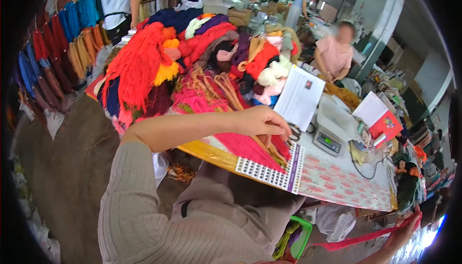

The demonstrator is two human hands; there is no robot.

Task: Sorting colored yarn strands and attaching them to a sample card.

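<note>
My left hand (264,123) hangs over the table with its fingers bent and somewhat apart, and I see nothing held in it. Right beside its fingertips are the black handle loops of a pair of scissors (294,131); whether they touch is unclear. Beneath this hand lie long pink-red yarn skeins (250,149), with tan and olive strands (276,156) among them. At the far lower right, my right hand (406,228) is closed on a pink-red yarn skein (349,243), which stretches leftward below the table edge. Part of that hand is lost near the picture's rim.
A heap of coloured yarn (207,40) covers the table's far left. To the right stand a digital scale (328,139), a leaning white sheet (301,98) and a red card (387,128). A green basket (304,235) is below. Two people (335,52) (118,4) are nearby.
</note>
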